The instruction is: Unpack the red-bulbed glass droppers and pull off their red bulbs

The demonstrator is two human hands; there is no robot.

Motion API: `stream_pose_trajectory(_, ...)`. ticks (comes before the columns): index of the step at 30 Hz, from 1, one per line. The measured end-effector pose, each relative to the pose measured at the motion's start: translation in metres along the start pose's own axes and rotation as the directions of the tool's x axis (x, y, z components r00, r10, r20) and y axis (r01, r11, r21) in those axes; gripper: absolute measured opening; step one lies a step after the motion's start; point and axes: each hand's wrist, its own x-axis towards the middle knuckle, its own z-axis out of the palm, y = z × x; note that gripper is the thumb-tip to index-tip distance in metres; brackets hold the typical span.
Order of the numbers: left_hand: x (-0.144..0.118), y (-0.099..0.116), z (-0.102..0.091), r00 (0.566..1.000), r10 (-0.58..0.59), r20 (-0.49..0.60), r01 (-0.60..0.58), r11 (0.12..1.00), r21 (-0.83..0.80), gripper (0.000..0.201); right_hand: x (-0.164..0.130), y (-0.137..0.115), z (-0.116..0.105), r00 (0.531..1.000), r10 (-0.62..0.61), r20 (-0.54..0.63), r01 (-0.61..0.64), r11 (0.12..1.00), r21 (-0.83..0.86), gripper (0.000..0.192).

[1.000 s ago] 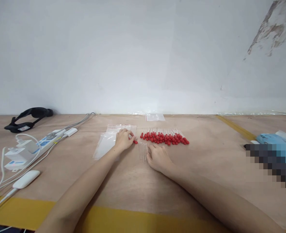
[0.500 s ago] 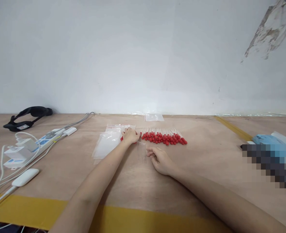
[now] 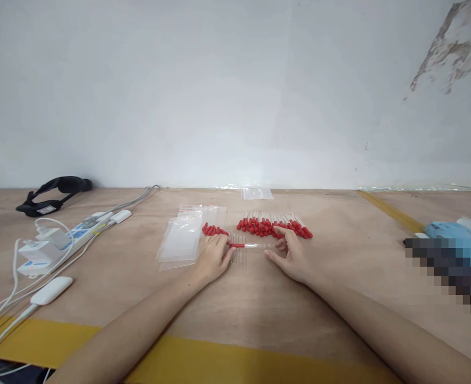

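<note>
My left hand (image 3: 214,257) is closed, its thumb and finger pinching the red rubber bulb of a dropper (image 3: 237,246). The dropper's clear tube points right, toward my right hand (image 3: 293,257). That hand is held with thumb and index finger apart, near the tube's far end, and I see nothing gripped in it. Under the held dropper lie several loose clear tubes (image 3: 240,260). Loose red bulbs (image 3: 213,230) sit just beyond my left hand. A row of droppers with red bulbs (image 3: 259,226) lies behind both hands, clear ends pointing away.
Clear plastic bags (image 3: 179,240) lie left of the bulbs, and another small bag (image 3: 257,194) rests by the wall. At left are a power strip (image 3: 86,232) with cables, a white device (image 3: 51,290) and a black strap (image 3: 55,194). A blue packet (image 3: 451,237) lies at right.
My left hand has come back from the loose bulbs toward the clear tubes and now holds a red-bulbed dropper. My right hand has moved right, its fingers spread wider.
</note>
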Motion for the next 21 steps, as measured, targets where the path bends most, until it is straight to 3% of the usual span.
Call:
stream_pose_trajectory(2,-0.003,0.005,0.004,0.999,0.04,-0.013,-0.041,0.999,-0.025,0.008,-0.001,-0.002,-0.003,0.995,-0.09,0.03,0.091,0.995,-0.037,0.059)
stream_pose_trajectory(7,-0.007,0.011,0.012,0.99,0.117,-0.075,-0.125,0.985,-0.116,0.007,-0.004,-0.012,0.001,0.953,-0.244,0.182,0.285,0.924,-0.256,0.038)
stream_pose_trajectory(12,-0.007,0.014,0.011,0.987,0.114,-0.11,-0.133,0.974,-0.183,0.009,-0.004,-0.013,0.008,0.941,-0.269,0.205,0.326,0.883,-0.337,0.023)
stream_pose_trajectory(16,-0.003,0.02,0.008,0.984,0.167,-0.056,-0.174,0.973,-0.152,0.028,-0.004,-0.013,0.011,0.942,-0.261,0.21,0.318,0.894,-0.316,0.025)
stream_pose_trajectory(21,0.002,0.026,0.009,0.969,0.246,0.028,-0.243,0.966,-0.088,0.018,-0.005,-0.016,0.012,0.917,-0.309,0.251,0.373,0.888,-0.269,0.026)
